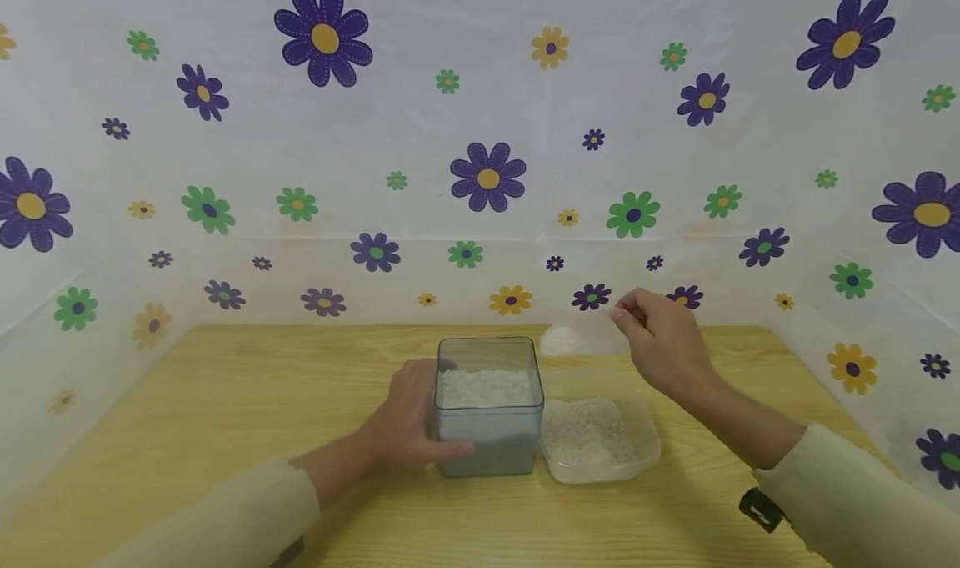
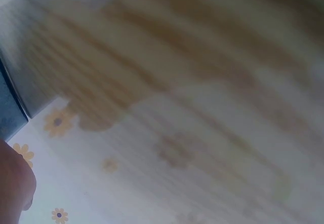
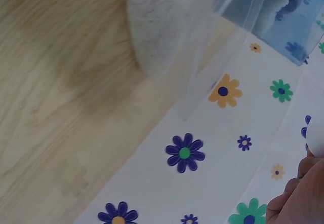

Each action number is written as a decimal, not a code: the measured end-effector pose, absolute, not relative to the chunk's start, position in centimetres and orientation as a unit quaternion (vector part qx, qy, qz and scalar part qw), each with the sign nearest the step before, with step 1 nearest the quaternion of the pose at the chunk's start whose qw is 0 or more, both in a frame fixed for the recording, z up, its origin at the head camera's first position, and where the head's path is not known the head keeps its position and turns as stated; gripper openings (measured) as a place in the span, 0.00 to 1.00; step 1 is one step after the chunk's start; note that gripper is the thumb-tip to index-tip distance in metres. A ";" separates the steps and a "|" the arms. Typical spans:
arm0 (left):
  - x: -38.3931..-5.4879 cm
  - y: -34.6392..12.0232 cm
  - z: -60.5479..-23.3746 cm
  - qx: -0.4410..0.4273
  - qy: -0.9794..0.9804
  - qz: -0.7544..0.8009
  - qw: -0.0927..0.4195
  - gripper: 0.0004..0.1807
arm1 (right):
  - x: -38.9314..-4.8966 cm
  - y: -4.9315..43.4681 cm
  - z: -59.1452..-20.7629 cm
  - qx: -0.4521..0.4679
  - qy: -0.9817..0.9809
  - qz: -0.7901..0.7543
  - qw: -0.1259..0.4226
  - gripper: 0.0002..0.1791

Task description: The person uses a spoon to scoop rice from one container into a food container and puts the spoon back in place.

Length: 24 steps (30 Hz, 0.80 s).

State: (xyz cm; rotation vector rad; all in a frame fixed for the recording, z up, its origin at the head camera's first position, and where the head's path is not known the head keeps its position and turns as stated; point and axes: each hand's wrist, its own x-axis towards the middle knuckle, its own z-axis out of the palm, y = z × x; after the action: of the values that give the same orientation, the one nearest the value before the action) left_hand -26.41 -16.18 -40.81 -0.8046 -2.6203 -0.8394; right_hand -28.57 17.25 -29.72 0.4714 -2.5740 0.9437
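My left hand (image 1: 405,418) grips the left side of a tall, see-through grey-blue box (image 1: 491,447), thumb across its front. White grainy stuff (image 1: 483,389) fills much of the box. To the right, my right hand (image 1: 667,343) pinches the handle end of a whitish, translucent scoop (image 1: 596,343). A white heap lies in the scoop's bowl, at the left end. Below the scoop stands a low clear plastic tub (image 1: 648,455) with similar off-white grains (image 1: 588,430). In the right wrist view, a white edge of the scoop (image 3: 316,138) shows above the fingers.
All of this stands on a light wood-grain table (image 1: 247,418). A white sheet (image 1: 420,118) printed with flowers hangs behind the table and along both sides. The box and the tub stand side by side near the middle.
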 end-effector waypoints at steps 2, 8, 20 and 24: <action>-26.4 -16.2 -40.7 -0.277 -0.906 -0.289 0.137 0.50 | -28.6 17.9 -30.0 0.165 -0.914 0.326 0.175 0.14; -26.4 -16.3 -40.7 -0.272 -0.907 -0.293 0.133 0.51 | -28.6 19.2 -31.5 0.177 -0.932 0.288 0.130 0.12; -26.5 -16.3 -41.0 -0.268 -0.909 -0.297 0.121 0.51 | -28.6 19.2 -34.7 0.224 -0.948 0.178 0.142 0.08; -26.5 -16.1 -41.0 -0.268 -0.909 -0.295 0.121 0.51 | -28.6 19.0 -35.1 0.220 -0.952 0.157 0.147 0.07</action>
State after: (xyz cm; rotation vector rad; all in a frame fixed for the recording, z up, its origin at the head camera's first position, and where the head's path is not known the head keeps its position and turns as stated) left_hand -26.54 -16.13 -41.00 -0.7822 -2.6552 -0.8625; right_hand -28.64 19.02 -35.11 0.6329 -2.7394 0.4513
